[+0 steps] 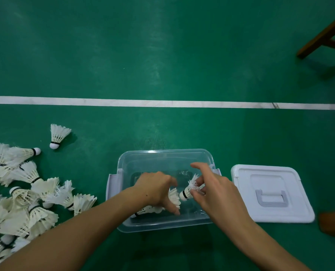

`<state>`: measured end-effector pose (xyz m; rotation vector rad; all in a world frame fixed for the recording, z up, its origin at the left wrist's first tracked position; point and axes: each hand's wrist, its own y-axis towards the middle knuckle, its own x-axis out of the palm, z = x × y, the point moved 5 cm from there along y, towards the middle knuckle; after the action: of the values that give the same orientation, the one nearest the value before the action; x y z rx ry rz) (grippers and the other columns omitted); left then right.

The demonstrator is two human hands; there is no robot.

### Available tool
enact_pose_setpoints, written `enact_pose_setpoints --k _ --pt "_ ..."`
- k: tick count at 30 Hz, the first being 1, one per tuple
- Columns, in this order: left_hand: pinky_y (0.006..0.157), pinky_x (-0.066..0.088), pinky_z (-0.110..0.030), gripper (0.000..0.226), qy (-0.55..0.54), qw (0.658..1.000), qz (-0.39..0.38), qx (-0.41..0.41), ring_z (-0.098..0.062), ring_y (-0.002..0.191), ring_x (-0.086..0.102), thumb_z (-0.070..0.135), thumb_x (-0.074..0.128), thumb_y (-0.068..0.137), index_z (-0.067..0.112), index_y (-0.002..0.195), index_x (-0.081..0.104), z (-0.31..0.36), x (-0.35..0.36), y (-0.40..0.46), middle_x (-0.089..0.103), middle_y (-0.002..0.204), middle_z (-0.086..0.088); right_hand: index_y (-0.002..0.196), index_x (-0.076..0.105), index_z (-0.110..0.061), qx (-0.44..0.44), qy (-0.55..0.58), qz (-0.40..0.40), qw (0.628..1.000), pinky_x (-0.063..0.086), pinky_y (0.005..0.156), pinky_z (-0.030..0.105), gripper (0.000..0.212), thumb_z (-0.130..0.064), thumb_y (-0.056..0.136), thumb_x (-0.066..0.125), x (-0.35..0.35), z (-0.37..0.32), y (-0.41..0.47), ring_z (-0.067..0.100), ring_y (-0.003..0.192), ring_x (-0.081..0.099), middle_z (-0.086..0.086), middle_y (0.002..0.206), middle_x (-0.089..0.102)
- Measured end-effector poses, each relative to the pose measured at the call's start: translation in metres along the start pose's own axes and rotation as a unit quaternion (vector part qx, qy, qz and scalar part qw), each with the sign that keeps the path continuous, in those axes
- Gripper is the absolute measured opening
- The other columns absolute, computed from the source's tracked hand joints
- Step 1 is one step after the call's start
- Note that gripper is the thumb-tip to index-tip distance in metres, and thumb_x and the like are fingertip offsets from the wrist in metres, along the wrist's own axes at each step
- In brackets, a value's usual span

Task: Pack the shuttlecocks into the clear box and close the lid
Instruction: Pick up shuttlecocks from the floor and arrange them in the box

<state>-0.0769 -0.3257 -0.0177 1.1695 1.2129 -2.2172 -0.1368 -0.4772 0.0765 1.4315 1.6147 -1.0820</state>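
The clear box stands open on the green floor in front of me. My left hand reaches into it, palm down, fingers around a white shuttlecock. My right hand hovers over the box's right side and pinches another shuttlecock by its feathers, cork pointing left. One more shuttlecock lies in the box, partly hidden under my left wrist. A large pile of white shuttlecocks lies on the floor to the left. The white lid rests flat on the floor right of the box.
Two loose shuttlecocks lie a little apart from the pile, toward the back. A white court line crosses the floor beyond the box. Wooden furniture legs stand at the far right. A brown object sits at the right edge by the lid.
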Motion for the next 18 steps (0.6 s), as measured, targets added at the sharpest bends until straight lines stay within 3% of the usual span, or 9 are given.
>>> enact_pose_setpoints --k 5,12,18 --pt "0.087 0.056 -0.042 0.067 0.041 0.999 0.003 -0.023 -0.026 0.101 0.07 0.076 0.075 0.072 0.035 0.124 0.063 0.002 0.004 0.007 0.074 0.109 0.003 0.141 0.03 -0.046 -0.012 -0.018 -0.001 1.0 0.058 0.076 0.044 0.065 -0.031 0.093 0.072 0.007 -0.003 0.002 0.022 0.094 0.07 -0.013 0.105 0.071" --pt "0.082 0.054 -0.037 0.066 0.002 0.999 0.044 -0.031 -0.023 0.102 0.069 0.07 0.077 0.074 0.043 0.131 0.057 -0.011 -0.006 -0.008 0.075 0.108 0.006 0.146 0.042 -0.037 -0.007 0.002 -0.008 1.0 0.055 0.08 0.039 0.064 -0.025 0.093 0.075 0.015 -0.004 0.006 0.021 0.095 0.068 -0.009 0.104 0.071" --pt "0.074 0.046 -0.034 0.065 -0.016 0.998 0.058 -0.032 -0.023 0.1 0.068 0.069 0.077 0.075 0.045 0.132 0.056 -0.017 -0.009 -0.015 0.074 0.106 0.006 0.144 0.042 -0.038 -0.011 0.0 0.004 1.0 0.057 0.078 0.042 0.064 -0.024 0.091 0.076 0.014 -0.005 0.004 0.022 0.091 0.067 -0.007 0.099 0.071"
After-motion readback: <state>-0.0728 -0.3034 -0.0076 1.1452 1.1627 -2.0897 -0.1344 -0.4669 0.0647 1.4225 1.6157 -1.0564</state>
